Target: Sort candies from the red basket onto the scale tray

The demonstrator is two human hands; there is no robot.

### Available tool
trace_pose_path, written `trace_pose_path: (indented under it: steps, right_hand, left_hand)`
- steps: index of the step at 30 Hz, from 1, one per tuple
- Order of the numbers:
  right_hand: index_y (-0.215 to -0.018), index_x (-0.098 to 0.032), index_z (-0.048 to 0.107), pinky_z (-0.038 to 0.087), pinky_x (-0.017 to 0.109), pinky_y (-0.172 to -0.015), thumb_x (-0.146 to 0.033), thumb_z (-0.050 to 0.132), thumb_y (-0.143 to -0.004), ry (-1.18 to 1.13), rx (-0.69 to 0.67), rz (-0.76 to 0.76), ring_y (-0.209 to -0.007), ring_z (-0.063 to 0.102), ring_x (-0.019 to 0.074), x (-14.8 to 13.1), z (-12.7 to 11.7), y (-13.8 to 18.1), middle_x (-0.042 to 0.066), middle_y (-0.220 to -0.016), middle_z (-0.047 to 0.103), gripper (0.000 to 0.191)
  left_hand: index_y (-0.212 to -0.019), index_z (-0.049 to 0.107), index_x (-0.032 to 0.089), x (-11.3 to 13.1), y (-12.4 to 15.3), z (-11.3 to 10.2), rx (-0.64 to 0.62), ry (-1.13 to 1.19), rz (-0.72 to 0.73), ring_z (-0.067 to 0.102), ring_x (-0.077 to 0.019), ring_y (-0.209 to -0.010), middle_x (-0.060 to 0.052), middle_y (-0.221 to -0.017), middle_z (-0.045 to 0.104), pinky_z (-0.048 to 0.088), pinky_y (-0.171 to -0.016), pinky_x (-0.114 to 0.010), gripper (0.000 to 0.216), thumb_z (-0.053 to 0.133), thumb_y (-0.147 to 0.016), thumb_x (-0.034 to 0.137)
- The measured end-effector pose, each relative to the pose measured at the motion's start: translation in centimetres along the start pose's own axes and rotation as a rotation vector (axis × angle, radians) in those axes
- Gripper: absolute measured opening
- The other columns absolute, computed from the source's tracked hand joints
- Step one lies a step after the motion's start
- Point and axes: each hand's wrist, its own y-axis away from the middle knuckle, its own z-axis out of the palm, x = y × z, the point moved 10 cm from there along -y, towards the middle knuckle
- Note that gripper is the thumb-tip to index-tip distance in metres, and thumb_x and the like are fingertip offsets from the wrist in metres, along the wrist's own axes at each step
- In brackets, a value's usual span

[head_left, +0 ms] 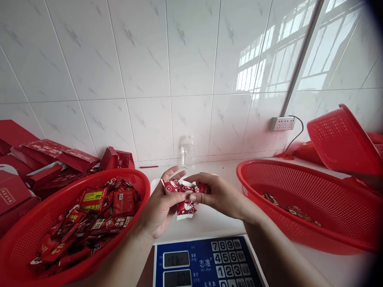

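Above the white pan of a digital scale (203,261), both of my hands hold small red-and-white snack packets (186,205). My left hand (161,209) is closed on them, with its thumb across the front. My right hand (214,195) pinches the same group from the other side, its fingers curled around another dark red packet (203,188). How many packets there are is partly hidden by my fingers. To the left, a red plastic basket (140,180) holds many red snack packets, some with yellow labels.
Another red basket (302,169) on the right has a few packets at its bottom. A tilted red basket (341,137) stands behind it. Red cardboard boxes (60,155) pile up at far left. A clear jar (189,151) and a power strip (283,123) are by the tiled wall.
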Motion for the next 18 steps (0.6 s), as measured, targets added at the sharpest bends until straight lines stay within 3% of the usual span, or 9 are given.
trace_pose_path:
  steps: [4,9,13,16,18]
  right_hand:
    - [-0.089,-0.022,0.067,0.042,0.027,-0.065,-0.043,0.068,-0.077,-0.071,0.02,-0.051,-0.074,0.053,0.0136,-0.4,0.8,-0.1,0.002,-0.088,0.06,0.024]
    - [-0.078,-0.02,0.062,0.039,0.026,-0.057,-0.049,0.068,-0.074,-0.075,0.079,0.091,-0.064,0.05,0.0124,1.4,-1.7,0.2,-0.001,-0.071,0.057,0.03]
    - [-0.078,-0.021,0.063,0.036,0.026,-0.054,-0.05,0.064,-0.076,0.157,-0.027,0.218,-0.061,0.049,0.013,3.0,-3.4,1.0,-0.001,-0.068,0.057,0.029]
    - [-0.079,-0.021,0.067,0.039,0.029,-0.057,-0.045,0.063,-0.076,0.413,-0.176,0.219,-0.066,0.054,0.0166,3.9,-2.8,1.2,0.003,-0.075,0.063,0.024]
    - [-0.09,-0.022,0.071,0.041,0.032,-0.063,-0.041,0.062,-0.076,0.547,-0.197,0.24,-0.074,0.058,0.0208,4.7,-2.4,1.1,0.006,-0.083,0.067,0.026]
  left_hand:
    - [-0.104,0.051,0.026,-0.2,-0.1,-0.2,0.027,0.07,0.003,0.063,-0.0229,-0.103,-0.003,-0.132,0.054,0.054,-0.074,-0.032,0.05,0.069,-0.063,0.003]
    - [-0.085,0.056,0.019,0.8,-0.7,-1.0,0.065,0.066,0.099,0.058,-0.0222,-0.108,-0.002,-0.114,0.062,0.053,-0.082,-0.034,0.025,0.073,-0.067,0.013]
    - [-0.09,0.064,0.019,2.9,-0.7,-2.5,0.173,-0.176,0.278,0.06,-0.0145,-0.092,0.001,-0.089,0.062,0.051,-0.087,-0.031,0.024,0.076,-0.07,0.021]
    - [-0.099,0.062,0.02,3.8,-0.5,-2.1,0.145,-0.385,0.346,0.059,-0.0138,-0.082,0.001,-0.088,0.062,0.054,-0.072,-0.026,0.031,0.076,-0.072,0.029]
    - [-0.106,0.057,0.022,4.0,-0.3,-1.6,0.118,-0.486,0.362,0.059,-0.0141,-0.076,0.001,-0.086,0.062,0.053,-0.061,-0.024,0.039,0.076,-0.072,0.031]
